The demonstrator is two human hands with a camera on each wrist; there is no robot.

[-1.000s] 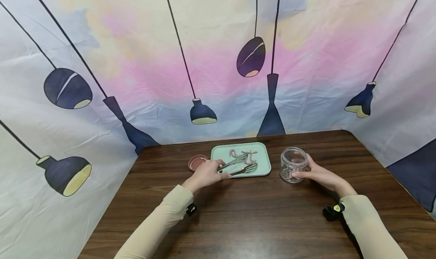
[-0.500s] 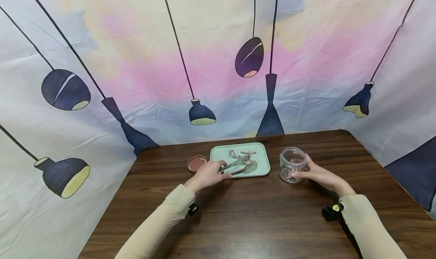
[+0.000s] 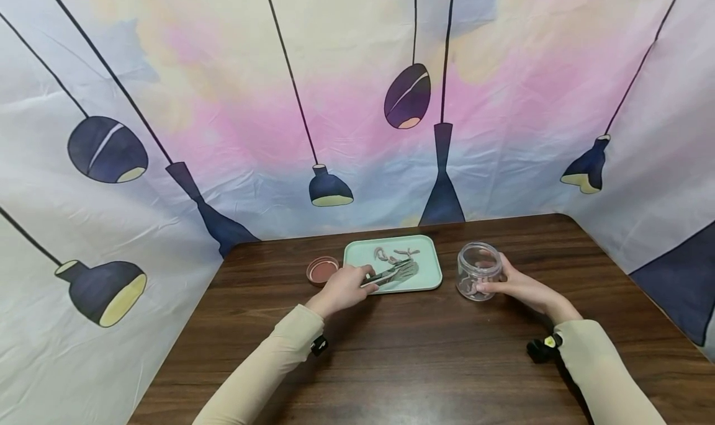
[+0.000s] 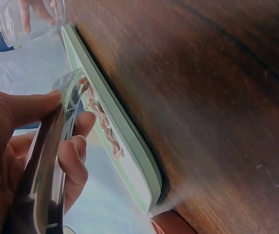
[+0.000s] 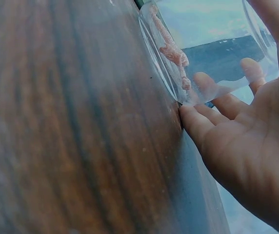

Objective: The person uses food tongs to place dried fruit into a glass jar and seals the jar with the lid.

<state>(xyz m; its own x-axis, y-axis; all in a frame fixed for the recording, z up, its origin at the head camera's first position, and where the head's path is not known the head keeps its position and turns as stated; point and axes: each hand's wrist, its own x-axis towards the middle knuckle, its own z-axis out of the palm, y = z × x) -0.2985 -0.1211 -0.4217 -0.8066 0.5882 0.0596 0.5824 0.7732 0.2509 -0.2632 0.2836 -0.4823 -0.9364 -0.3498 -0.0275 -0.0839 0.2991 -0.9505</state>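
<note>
While a backdrop of painted lamps [image 3: 357, 71] hangs behind everything, the brown table [image 3: 424, 357] carries all the work; on it, towards the far side, lies a pale green tray [image 3: 429, 262]; over the tray the left hand [image 3: 342, 290] pinches metal tongs [image 3: 393, 273] between thumb and fingers; a moment ago their ends stood apart, and now they have drawn nearly together, so I'd judge a catch is being attempted, though I cannot tell whether anything is held; the right hand [image 3: 522, 285] curls, unmoved, round an upright, uncovered clear jar [image 3: 478, 268]; a reddish lid [image 3: 323, 270] rests just beside the tray's left end; smallest are the pinkish strips [image 3: 382, 254], some on the tray, some already inside the jar.
</note>
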